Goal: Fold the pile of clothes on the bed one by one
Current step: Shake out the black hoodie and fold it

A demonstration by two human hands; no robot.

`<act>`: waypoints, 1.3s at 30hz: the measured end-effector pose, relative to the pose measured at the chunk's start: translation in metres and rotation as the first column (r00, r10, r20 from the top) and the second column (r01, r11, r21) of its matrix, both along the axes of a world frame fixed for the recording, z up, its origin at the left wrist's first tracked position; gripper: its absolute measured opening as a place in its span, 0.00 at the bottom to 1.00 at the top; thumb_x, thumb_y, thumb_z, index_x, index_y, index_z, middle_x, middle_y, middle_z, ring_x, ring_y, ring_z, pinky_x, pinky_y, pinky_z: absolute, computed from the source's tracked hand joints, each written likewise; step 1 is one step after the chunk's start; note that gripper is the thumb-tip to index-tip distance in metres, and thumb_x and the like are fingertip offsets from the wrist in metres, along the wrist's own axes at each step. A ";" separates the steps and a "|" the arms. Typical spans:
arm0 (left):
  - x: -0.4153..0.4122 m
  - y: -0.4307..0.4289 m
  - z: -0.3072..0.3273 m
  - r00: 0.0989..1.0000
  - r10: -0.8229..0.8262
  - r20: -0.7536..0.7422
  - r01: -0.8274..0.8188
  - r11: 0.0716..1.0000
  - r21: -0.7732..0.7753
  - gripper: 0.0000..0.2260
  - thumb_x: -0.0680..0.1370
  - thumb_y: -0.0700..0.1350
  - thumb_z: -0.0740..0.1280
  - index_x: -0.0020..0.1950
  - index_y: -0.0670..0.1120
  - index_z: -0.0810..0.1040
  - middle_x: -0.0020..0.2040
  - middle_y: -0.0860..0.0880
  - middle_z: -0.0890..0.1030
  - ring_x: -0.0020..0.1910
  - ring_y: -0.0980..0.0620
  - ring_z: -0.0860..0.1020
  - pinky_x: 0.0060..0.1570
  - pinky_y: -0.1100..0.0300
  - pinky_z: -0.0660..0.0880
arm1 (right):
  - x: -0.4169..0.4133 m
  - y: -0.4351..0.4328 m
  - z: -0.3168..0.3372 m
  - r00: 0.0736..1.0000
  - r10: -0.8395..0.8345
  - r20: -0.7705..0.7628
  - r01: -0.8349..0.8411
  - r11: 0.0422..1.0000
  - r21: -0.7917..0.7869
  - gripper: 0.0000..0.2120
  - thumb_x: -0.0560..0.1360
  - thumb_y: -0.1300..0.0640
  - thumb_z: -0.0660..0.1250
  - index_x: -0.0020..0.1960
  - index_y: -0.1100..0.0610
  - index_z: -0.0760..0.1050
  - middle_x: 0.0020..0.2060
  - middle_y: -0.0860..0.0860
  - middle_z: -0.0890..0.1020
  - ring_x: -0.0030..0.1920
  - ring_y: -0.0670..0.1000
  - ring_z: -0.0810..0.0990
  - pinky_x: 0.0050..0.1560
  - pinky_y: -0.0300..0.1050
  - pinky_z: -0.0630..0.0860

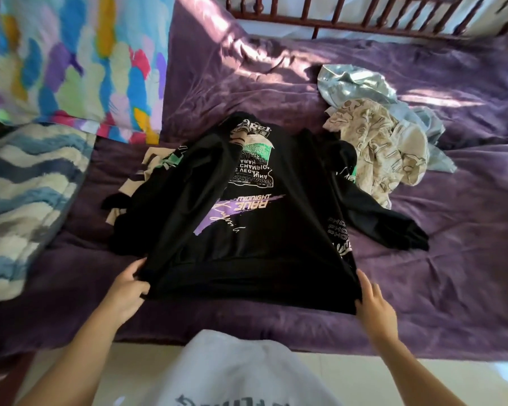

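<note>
A black sweatshirt (255, 230) with purple, green and white prints lies spread on the purple bed, its hem toward me and one sleeve stretched out to the right. My left hand (126, 291) grips the hem's left corner. My right hand (374, 309) grips the hem's right corner. The hem is lifted slightly off the bedcover. A pile of unfolded clothes sits behind and to the right: a cream patterned garment (387, 150) and a pale blue garment (355, 83). A beige and black garment (135, 183) peeks out from under the sweatshirt's left side.
A purple bedcover (452, 273) covers the bed. A multicoloured quilt (71, 60) and a blue-and-white wavy blanket (21, 194) lie at the left. A dark wooden railing (364, 16) runs along the far side. Pale floor tiles (349, 376) show by the bed's near edge.
</note>
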State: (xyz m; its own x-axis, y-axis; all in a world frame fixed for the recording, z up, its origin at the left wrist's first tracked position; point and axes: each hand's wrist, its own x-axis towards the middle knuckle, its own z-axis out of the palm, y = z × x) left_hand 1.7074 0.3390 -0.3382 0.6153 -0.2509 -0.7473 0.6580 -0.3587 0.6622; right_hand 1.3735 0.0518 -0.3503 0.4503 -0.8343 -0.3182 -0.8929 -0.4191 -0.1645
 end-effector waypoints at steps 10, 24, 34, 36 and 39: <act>-0.029 0.042 -0.026 0.755 -0.561 0.341 0.343 0.780 0.524 0.32 0.69 0.22 0.58 0.71 0.41 0.66 0.65 0.36 0.71 0.63 0.37 0.70 0.61 0.48 0.68 | -0.040 0.060 -0.005 0.973 -0.008 -0.229 0.039 0.990 0.133 0.34 0.76 0.64 0.55 0.77 0.50 0.45 0.65 0.52 0.70 0.56 0.57 0.78 0.50 0.48 0.74; -0.037 0.037 -0.056 -0.140 -0.960 0.243 0.342 0.184 0.922 0.30 0.49 0.41 0.84 0.49 0.41 0.83 0.42 0.41 0.82 0.37 0.38 0.79 0.30 0.49 0.74 | -0.015 0.054 -0.036 0.845 0.385 -0.372 -0.435 0.898 -0.059 0.32 0.34 0.72 0.78 0.39 0.63 0.82 0.35 0.63 0.79 0.24 0.61 0.75 0.19 0.45 0.70; -0.005 0.073 -0.043 -0.036 -0.847 0.530 0.394 0.475 0.787 0.16 0.54 0.28 0.78 0.38 0.38 0.81 0.37 0.43 0.82 0.35 0.42 0.81 0.30 0.52 0.77 | -0.053 0.051 -0.026 0.955 0.282 -0.094 -0.294 0.944 -0.153 0.18 0.51 0.74 0.74 0.38 0.60 0.79 0.42 0.57 0.80 0.36 0.61 0.76 0.25 0.48 0.74; 0.003 0.094 -0.045 -0.099 -0.837 0.538 0.364 0.472 0.803 0.13 0.55 0.30 0.78 0.35 0.39 0.81 0.38 0.43 0.83 0.34 0.43 0.82 0.29 0.53 0.78 | -0.067 0.061 -0.026 0.919 0.371 -0.135 -0.391 0.902 -0.181 0.11 0.57 0.69 0.65 0.37 0.59 0.79 0.42 0.56 0.81 0.41 0.57 0.72 0.27 0.48 0.74; 0.008 0.102 -0.051 -0.258 -0.821 0.509 0.369 0.403 0.838 0.07 0.64 0.41 0.64 0.31 0.41 0.80 0.37 0.45 0.83 0.39 0.47 0.79 0.28 0.56 0.78 | -0.065 0.072 -0.031 0.885 0.385 -0.262 -0.412 0.910 -0.052 0.06 0.57 0.63 0.67 0.31 0.55 0.79 0.41 0.54 0.82 0.43 0.55 0.74 0.27 0.47 0.75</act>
